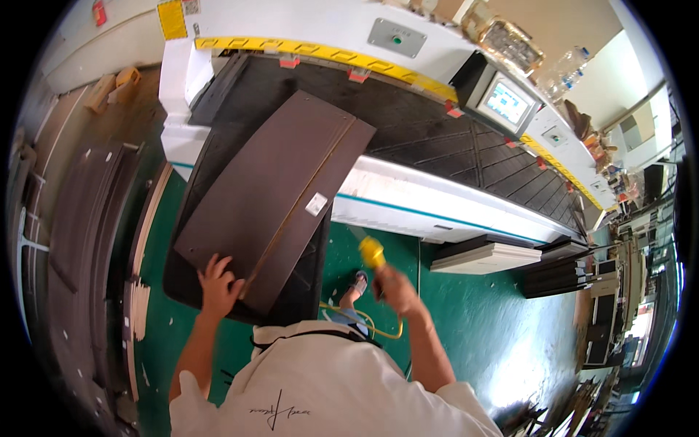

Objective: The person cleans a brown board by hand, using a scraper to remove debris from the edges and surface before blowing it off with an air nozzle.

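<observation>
A long dark brown board lies tilted, its far end on the black machine bed and its near end over a darker panel beneath. My left hand rests on the board's near edge, fingers spread over it. My right hand is closed around a yellow air gun with a coiled yellow hose trailing down. The gun's nozzle points toward the board's right side. A small white label sits on the board.
A large white machine with yellow striping and a control screen runs across the back. Stacked white and dark panels lie on the green floor at right. More boards and strips lie at left.
</observation>
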A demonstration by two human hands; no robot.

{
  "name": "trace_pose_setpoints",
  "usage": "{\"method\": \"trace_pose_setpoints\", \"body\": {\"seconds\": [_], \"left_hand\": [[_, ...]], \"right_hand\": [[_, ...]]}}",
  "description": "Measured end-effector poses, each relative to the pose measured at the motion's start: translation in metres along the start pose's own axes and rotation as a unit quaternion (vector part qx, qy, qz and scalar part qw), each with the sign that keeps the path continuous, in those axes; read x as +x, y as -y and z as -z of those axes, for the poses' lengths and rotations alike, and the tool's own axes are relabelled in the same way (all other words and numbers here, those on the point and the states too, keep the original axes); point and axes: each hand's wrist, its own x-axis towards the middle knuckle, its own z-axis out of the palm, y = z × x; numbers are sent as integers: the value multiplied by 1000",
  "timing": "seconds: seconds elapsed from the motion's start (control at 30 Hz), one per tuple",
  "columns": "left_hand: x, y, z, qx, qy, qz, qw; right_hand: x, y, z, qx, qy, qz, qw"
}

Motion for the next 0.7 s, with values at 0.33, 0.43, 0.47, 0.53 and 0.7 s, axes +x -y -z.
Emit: {"method": "trace_pose_setpoints", "body": {"seconds": [0.33,0.43,0.47,0.53,0.7], "left_hand": [[-217,136,40,46,-284,520,804],[-224,147,45,65,-249,583,771],[-225,154,49,68,-241,586,771],[-221,161,52,64,-238,582,775],[-205,171,57,69,-236,562,790]], "right_hand": [[-8,52,0,-109,-6,-83,991],[12,64,-19,-140,12,-76,987],[26,69,-25,-150,20,-71,986],[52,87,-37,-166,29,-49,984],[80,139,-60,-142,34,-1,989]]}}
